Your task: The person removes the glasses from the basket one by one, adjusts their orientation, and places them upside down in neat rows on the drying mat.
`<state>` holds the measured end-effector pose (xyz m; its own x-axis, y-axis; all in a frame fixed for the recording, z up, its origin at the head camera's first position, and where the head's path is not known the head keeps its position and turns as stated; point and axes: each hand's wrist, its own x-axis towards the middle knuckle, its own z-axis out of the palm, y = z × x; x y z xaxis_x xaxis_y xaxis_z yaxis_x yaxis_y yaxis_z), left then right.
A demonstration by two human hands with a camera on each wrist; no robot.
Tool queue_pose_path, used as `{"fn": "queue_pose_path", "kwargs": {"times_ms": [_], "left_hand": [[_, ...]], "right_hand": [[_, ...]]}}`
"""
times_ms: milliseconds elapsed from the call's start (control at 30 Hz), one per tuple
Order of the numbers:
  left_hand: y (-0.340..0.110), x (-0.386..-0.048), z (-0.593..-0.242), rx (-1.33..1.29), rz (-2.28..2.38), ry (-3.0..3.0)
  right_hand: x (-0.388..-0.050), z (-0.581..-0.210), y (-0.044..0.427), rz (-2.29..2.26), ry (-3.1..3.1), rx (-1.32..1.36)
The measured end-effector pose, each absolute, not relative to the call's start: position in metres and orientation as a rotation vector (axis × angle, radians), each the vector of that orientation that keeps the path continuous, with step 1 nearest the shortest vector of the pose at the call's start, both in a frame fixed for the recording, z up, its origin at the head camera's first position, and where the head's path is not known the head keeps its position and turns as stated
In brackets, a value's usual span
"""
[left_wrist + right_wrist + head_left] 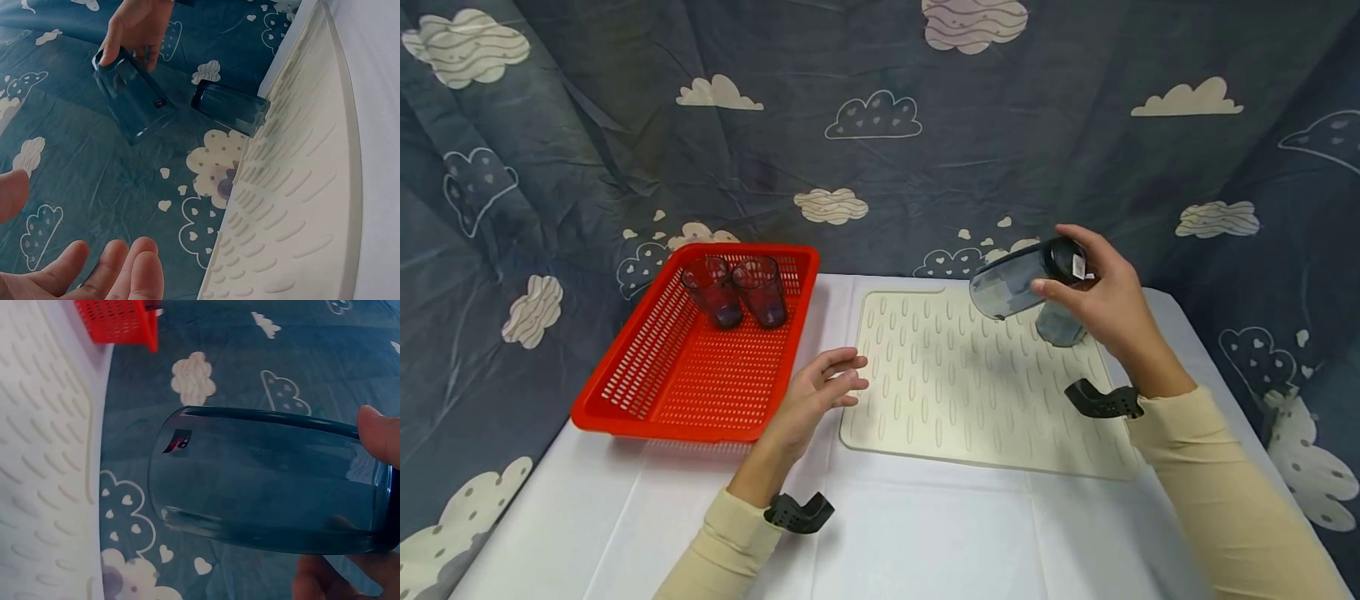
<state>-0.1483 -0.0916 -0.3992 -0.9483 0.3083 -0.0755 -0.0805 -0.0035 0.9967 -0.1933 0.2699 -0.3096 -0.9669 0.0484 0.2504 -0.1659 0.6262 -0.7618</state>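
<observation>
A: What do we find at the right hand (1108, 302)?
B: We find its fingers gripping a tinted glass (1007, 283), tilted and raised clear of the textured mat (970, 400); a second glass (1060, 325) stands on that mat.
A: And at the left hand (815, 396)?
B: We note relaxed, slightly curved fingers near the red basket (718, 396), which contains two glasses (765, 292).

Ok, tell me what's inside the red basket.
Two tinted glasses sit side by side at the far end of the red basket; what lies directly beneath them is covered.
</observation>
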Motion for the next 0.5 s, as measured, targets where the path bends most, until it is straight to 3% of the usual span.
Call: {"fn": "queue_pose_path", "kwargs": {"times_ms": [500], "left_hand": [[-0.093, -0.148, -0.406, 0.221, 2.091, 1.972]], "right_hand": [[-0.215, -0.303, 0.26, 1.035, -2.778, 0.181]]}}
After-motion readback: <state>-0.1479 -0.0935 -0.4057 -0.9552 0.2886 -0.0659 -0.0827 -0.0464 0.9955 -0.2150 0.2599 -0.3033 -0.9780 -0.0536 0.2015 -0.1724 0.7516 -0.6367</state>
